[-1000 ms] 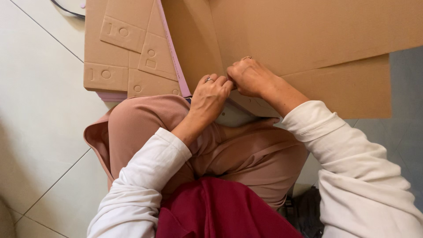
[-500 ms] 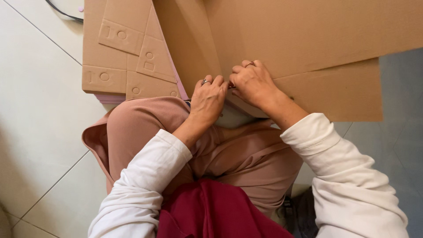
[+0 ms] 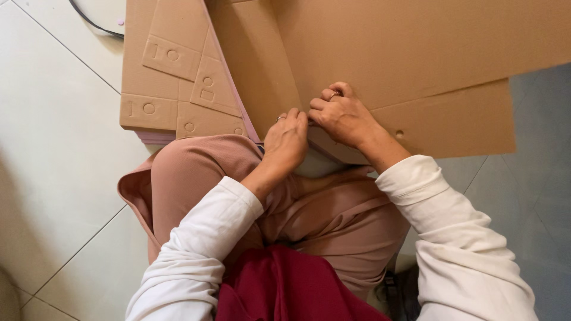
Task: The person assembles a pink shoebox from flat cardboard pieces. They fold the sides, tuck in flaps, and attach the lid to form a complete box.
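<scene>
1. Head view: a seated person in a white long-sleeved top and dusty-pink trousers bends over a large sheet of brown cardboard [image 3: 416,53] lying across the knees and floor.
2. The left hand [image 3: 286,141] rests knuckles up on the near edge of the cardboard, fingers curled down over that edge, a ring visible; whether the fingertips pinch anything cannot be told.
3. The right hand [image 3: 342,116], touching the left, has its fingers bent and pressed onto the same edge, a ring on one finger; its grip is hidden beneath the knuckles.
4. A lower cardboard flap [image 3: 452,122] extends to the right of the right hand, with a small punched hole just beyond the wrist.
5. To the left of the left hand lies a stack of cardboard pieces [image 3: 172,77] embossed with circles and squares, a pink-edged layer [image 3: 156,137] beneath.
6. A black cable [image 3: 95,25] curves on the pale tiled floor [image 3: 53,148] well beyond them.
</scene>
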